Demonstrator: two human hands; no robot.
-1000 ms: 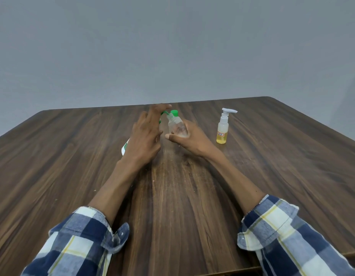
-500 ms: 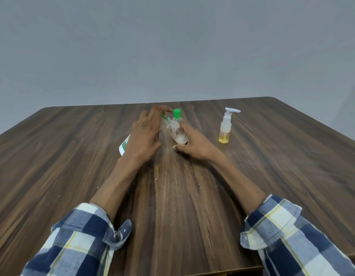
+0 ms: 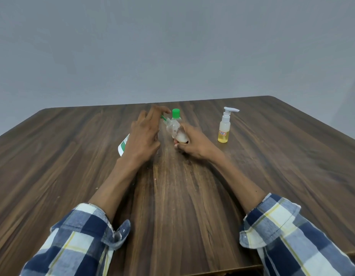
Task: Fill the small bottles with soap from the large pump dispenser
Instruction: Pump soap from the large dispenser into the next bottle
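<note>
Bottle [image 3: 176, 131]: clear, held tilted mid-table, mouth aimed up-left at the green nozzle [image 3: 163, 117].
Right hand [image 3: 194, 143]: closed round the bottle's base.
Left hand [image 3: 143, 136]: laid over the dispenser [image 3: 123, 145], fingers on the pump.
Nearby: capped bottle [image 3: 176, 114] behind; yellow spray bottle [image 3: 224, 126] right.
Surface: dark wood table [image 3: 53, 156].
Room: grey wall.

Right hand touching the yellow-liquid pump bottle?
Apart. The head view shows bare wooden table between the right hand and the small yellow-liquid pump bottle; the hand grips the tilted clear bottle.
</note>
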